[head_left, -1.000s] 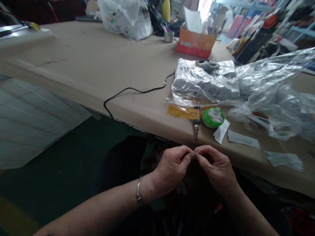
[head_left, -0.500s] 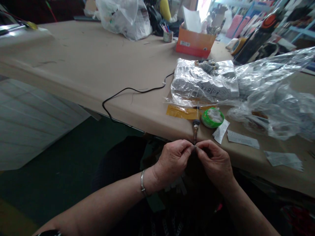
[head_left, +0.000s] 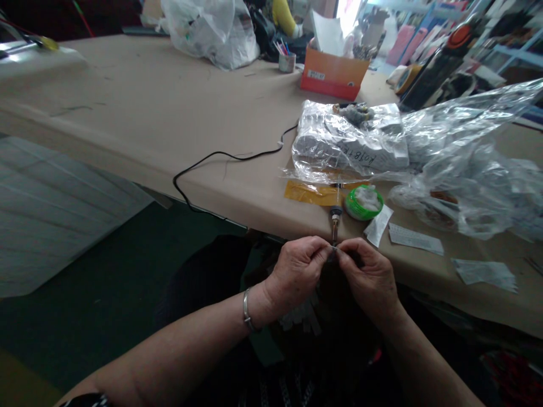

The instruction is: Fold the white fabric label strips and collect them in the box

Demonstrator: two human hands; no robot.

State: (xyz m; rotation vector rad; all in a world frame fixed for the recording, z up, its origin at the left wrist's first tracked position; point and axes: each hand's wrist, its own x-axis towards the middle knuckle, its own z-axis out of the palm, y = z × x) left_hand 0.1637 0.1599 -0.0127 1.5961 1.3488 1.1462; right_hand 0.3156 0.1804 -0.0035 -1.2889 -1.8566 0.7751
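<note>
Just off the table's front edge, my left hand (head_left: 294,270) and my right hand (head_left: 370,275) meet fingertip to fingertip, both pinched. Between them runs a small thin pale piece (head_left: 335,247), too small to name. Directly behind it a soldering iron (head_left: 335,219) points its metal tip toward my fingertips; whether the tip touches the piece I cannot tell. The iron's rear lies under clear plastic. Beside it stands a green-rimmed round tub (head_left: 363,202) with whitish fluffy material in it. White printed strips (head_left: 416,238) lie to the right of the tub.
A clear plastic bag (head_left: 350,138) with white blocks covers the table behind the iron. Amber film (head_left: 311,193) lies beside the iron. A black cord (head_left: 216,152) crosses the table and hangs over its edge. Farther back are an orange box (head_left: 333,72), a pen cup (head_left: 287,62) and a white bag (head_left: 212,34).
Both hands stay pinched at the iron's tip, with hardly any shift in the fingers. The whole view has moved slightly, so things sit a little farther left.
</note>
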